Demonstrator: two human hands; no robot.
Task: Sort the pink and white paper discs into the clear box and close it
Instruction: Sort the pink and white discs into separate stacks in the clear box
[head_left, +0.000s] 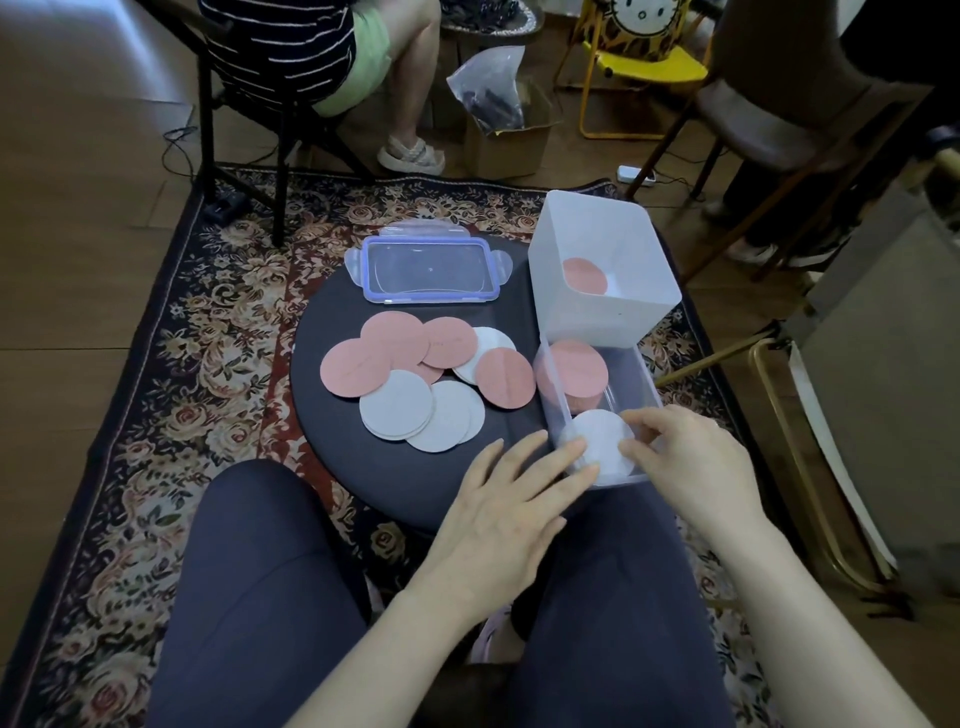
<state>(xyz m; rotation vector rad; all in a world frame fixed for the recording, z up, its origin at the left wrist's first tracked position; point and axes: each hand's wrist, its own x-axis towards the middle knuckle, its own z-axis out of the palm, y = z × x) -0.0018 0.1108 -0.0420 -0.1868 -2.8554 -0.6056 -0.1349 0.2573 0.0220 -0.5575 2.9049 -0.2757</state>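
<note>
You are sitting at a round dark stool (332, 410) that is standing on a flowery rug (156, 415). Your right hand (691, 467) is reaching into the near end of the clear box (644, 384) and its curled fingers are pinching the edge of a white disc (597, 436) there. Your left hand (514, 509) is lying flat with its fingers straight and a little spread, and the fingertips are pressing on the near left wall of the box. Pink discs (576, 364) are resting in the far end of the box. A loose pile of pink and white discs (415, 379) is lying on the stool, left of the box. The lid (431, 270) is lying behind the pile. A white tub (597, 270) with one pink disc inside is sitting behind the box.
</note>
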